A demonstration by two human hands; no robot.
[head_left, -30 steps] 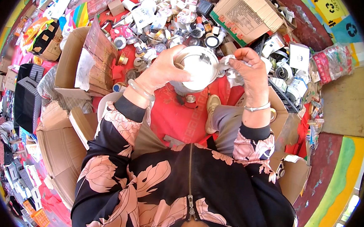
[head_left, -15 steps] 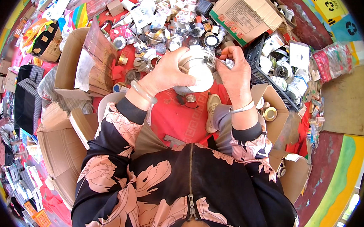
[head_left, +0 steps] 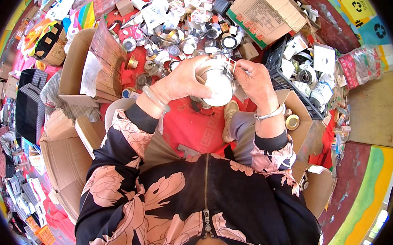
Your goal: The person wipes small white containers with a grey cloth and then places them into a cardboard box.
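Observation:
My left hand is wrapped round a round downlight, its thumb along the edge of the white face. This lamp has a pale ring-shaped body, and a metal spring clip shows on its right side. With thumb and forefinger, my right hand pinches at that clip. The remaining fingers of the right hand are curled, and what lies under them is hidden. Beyond both hands spreads a heap of lamps and small boxes on the red floor covering.
A black plastic crate full of lamps stands at the right, beside a cardboard box holding a ring-shaped part. Open cartons are close at my left. A large carton lies behind the heap.
The downlight has come slightly nearer to me, its white face lower in view. My right hand has shifted right and down, its fingers now on the spring clip; the white scrap by them is gone from sight.

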